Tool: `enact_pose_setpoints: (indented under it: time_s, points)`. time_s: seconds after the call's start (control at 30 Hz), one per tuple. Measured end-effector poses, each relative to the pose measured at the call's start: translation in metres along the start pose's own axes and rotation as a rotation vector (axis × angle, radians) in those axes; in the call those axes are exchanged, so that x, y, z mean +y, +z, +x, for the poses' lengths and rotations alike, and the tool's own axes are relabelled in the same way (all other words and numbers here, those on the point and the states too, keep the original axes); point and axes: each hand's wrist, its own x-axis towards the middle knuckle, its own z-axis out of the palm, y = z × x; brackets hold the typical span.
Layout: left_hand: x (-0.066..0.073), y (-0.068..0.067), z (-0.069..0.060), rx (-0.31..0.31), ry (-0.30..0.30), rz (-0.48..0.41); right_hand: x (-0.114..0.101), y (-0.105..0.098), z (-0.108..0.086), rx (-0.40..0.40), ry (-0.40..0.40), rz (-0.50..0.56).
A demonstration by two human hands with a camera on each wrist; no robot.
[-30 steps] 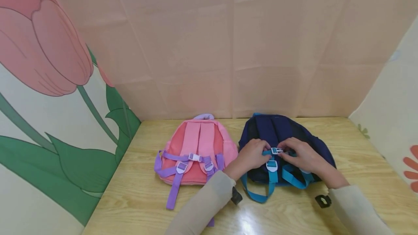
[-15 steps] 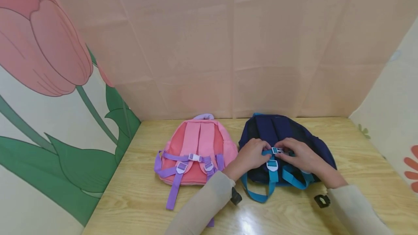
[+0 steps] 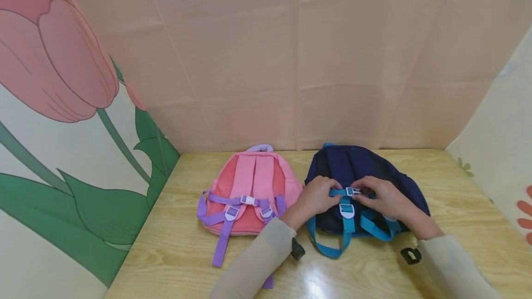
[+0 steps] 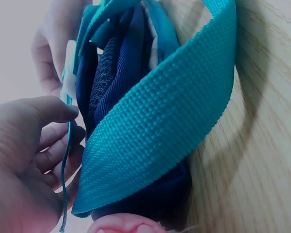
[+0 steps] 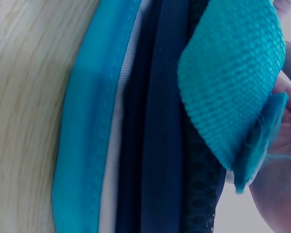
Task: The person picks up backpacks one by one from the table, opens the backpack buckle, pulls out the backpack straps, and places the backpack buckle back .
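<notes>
One navy backpack (image 3: 353, 163) is lying on the table (image 3: 174, 243), head view; left hand (image 3: 317, 196), pinching the blue chest strap (image 3: 338, 193), is now sitting slightly farther left, baring more of it. Right hand (image 3: 382, 196) is gripping the white buckle (image 3: 350, 192); prongs (image 3: 357, 192) are showing, so likely not seated. Left wrist: left hand's pinch is showing clearly. Right wrist: turquoise webbing (image 5: 233, 73) is hiding the grip.

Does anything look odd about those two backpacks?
Nothing looks spilled or torn. The one oddity is the white buckle on the navy backpack, between the left hand and right hand: its prongs seem to show, so it may not be fully clipped. The pink backpack has a similar clip that looks closed.
</notes>
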Motion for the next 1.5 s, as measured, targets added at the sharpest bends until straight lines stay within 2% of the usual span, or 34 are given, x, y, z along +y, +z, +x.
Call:
enact_pose_setpoints:
  time_s: [0.43, 0.6, 0.83, 1.23, 1.5]
  points:
    - [0.005, 0.000, -0.001, 0.020, 0.024, 0.032, 0.005, -0.001, 0.002, 0.031, -0.019, 0.023]
    - [0.004, 0.000, -0.002, 0.034, 0.033, 0.007, 0.005, -0.003, 0.002, 0.030, -0.011, 0.041]
    - [0.004, 0.003, -0.001, 0.050, 0.024, -0.047, 0.007, -0.003, 0.003, 0.026, -0.030, 0.040]
    - [0.009, 0.009, 0.000, 0.065, -0.024, -0.072, 0.007, -0.002, 0.004, 0.010, -0.039, 0.024]
    - [0.009, 0.006, -0.001, 0.062, -0.004, -0.014, 0.005, -0.004, 0.001, 0.027, -0.024, 0.009]
